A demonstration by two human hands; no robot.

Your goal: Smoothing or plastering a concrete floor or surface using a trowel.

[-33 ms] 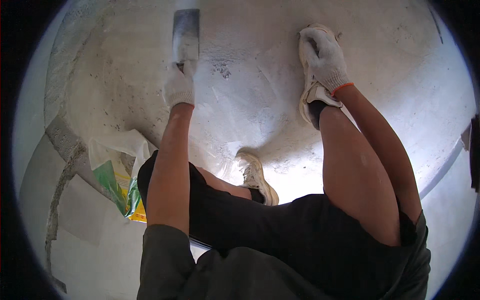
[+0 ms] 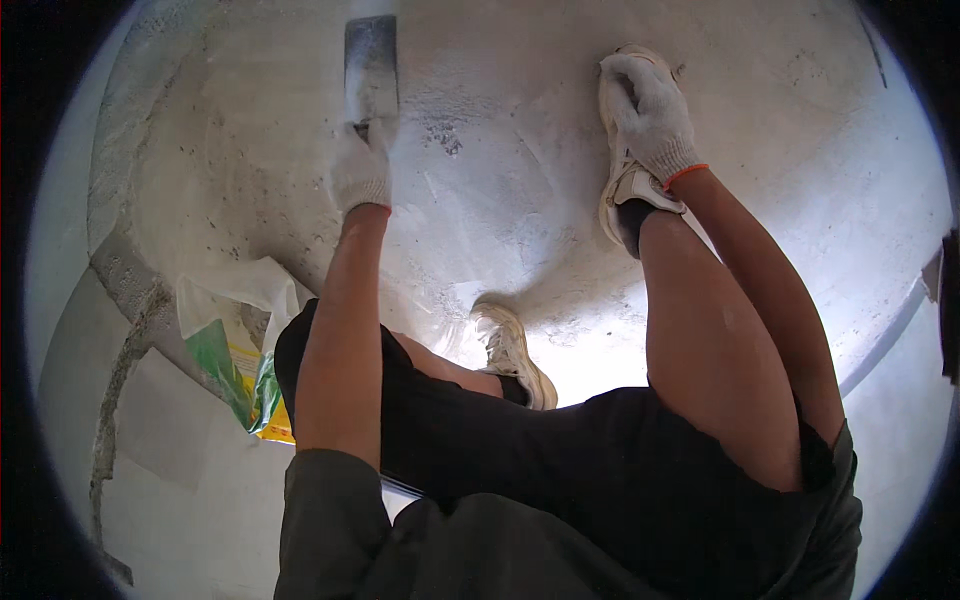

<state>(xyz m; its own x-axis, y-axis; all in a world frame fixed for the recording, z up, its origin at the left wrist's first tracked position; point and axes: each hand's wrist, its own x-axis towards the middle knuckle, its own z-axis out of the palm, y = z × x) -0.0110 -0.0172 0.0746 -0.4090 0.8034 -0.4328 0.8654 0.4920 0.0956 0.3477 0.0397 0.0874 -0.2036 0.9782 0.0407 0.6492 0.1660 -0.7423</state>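
Note:
In white knit gloves, my left hand (image 2: 362, 165) grips a flat rectangular metal trowel (image 2: 371, 65) over the rough pale floor (image 2: 500, 160), slightly blurred by motion. My right hand (image 2: 650, 125) is closed over the front of my right white shoe (image 2: 615, 180), with orange trim at the glove's cuff. My left white shoe (image 2: 505, 350) rests lower in the middle, under the bent leg.
A plastic sack (image 2: 225, 355) in clear, green and yellow lies at the lower left by my leg. Beside it are grey boards or slabs (image 2: 160, 420) along a broken seam (image 2: 130, 370). A dark object (image 2: 947, 310) sits at the right rim.
The trowel and my left hand have shifted very slightly; my right hand stays on the shoe.

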